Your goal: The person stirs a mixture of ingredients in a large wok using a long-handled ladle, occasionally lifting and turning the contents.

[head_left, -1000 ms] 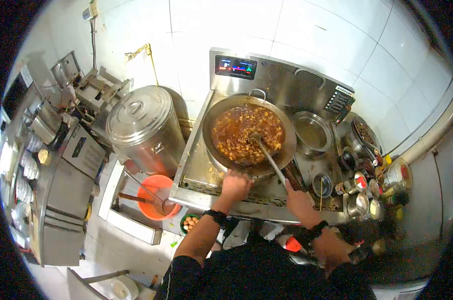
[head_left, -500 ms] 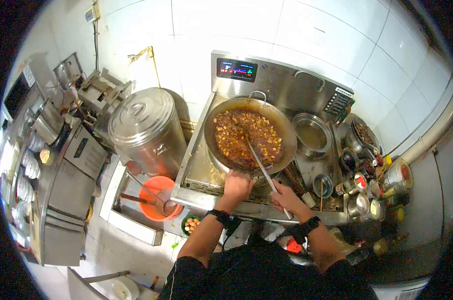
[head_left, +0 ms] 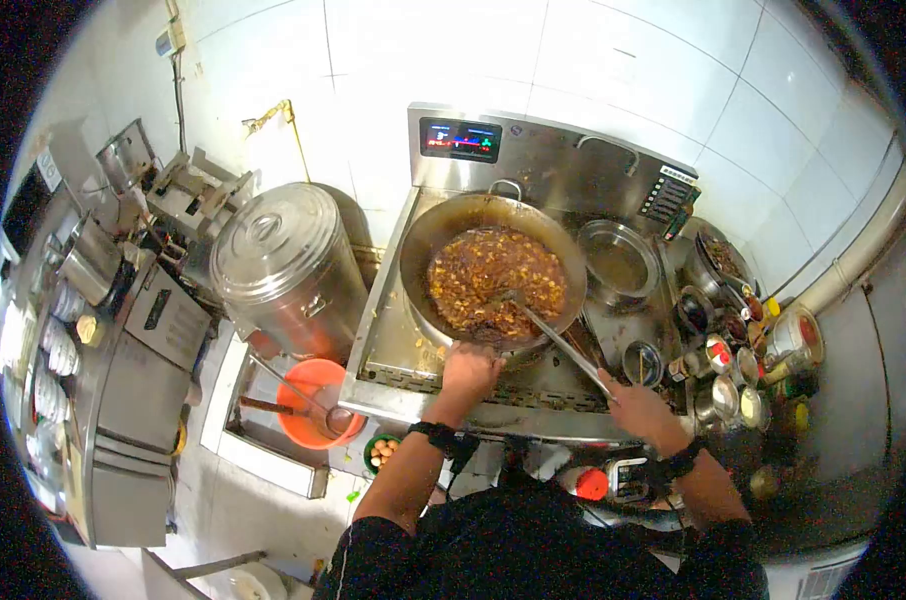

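Note:
A wide metal wok point(head_left: 413, 240) sits on the stove, holding a dark brown saucy dish with many pale yellow chunks point(head_left: 496, 278). At its near edge, my left hand point(head_left: 470, 370) is closed on the wok, and the grip itself is hidden under the fingers. My right hand point(head_left: 645, 412) is wrapped round the end of a long-handled metal stirring utensil point(head_left: 565, 347). That handle slants down to the left over the wok's right-front rim. Its head is mostly sunk in the food near the front, so its shape is hidden.
Right of the wok stand a metal pot point(head_left: 618, 262), a small bowl point(head_left: 642, 364) and several seasoning containers point(head_left: 725, 395). A large lidded steel pot point(head_left: 278, 250) is at the left. Below it are an orange bucket point(head_left: 298, 428) and a green basket of eggs point(head_left: 381, 452).
My right hand has moved right and slightly down, drawing the utensil's handle to a lower slant. Its head has shifted toward the wok's front. The left hand stays at the wok's edge.

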`<state>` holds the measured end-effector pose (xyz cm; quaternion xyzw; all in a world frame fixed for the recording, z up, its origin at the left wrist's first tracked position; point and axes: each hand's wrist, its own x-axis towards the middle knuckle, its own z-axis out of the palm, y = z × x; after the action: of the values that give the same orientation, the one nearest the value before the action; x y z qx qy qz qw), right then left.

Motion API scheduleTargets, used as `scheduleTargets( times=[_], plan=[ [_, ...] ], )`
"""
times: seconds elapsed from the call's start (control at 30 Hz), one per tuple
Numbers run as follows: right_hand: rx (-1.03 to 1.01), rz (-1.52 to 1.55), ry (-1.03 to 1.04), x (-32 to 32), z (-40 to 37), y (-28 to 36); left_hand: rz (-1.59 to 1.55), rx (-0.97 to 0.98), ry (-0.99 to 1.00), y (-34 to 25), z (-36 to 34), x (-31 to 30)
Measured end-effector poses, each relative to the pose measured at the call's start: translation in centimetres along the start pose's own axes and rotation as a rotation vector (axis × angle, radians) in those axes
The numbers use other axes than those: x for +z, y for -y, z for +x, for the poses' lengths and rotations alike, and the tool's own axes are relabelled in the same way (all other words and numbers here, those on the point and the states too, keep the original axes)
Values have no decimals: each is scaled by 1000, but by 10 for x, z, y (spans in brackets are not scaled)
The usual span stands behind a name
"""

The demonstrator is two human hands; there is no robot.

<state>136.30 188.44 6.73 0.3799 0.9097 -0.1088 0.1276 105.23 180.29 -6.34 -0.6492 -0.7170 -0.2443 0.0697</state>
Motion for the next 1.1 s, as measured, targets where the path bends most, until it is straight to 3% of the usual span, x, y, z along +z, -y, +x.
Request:
scheduleTargets(
  times=[0.1,0.23,0.3,0.37,0.57,0.77,0.97,1.1],
  plan=[
    [109,-134,14,25,20,0,0,9,28,4,1,5],
    [181,-177,25,35,53,25,-11,26,-77,4,2,2],
    [74,99,-95,61,83,23,-44,58,-177,5,4,8],
    [-30,373,-213,79,107,24,4,39,-137,6,3,11],
    [-38,1295,53,74,122,72,2,27,-159,4,3,10],
    [45,1142,169,57,79,72,6,43,-105,-3,3,-3],
    [-7,626,224,22,31,22,-27,27,17,-5,2,-12],
    [26,225,79,6,-1,0,-28,33,13,0,0,6]
  ],
)
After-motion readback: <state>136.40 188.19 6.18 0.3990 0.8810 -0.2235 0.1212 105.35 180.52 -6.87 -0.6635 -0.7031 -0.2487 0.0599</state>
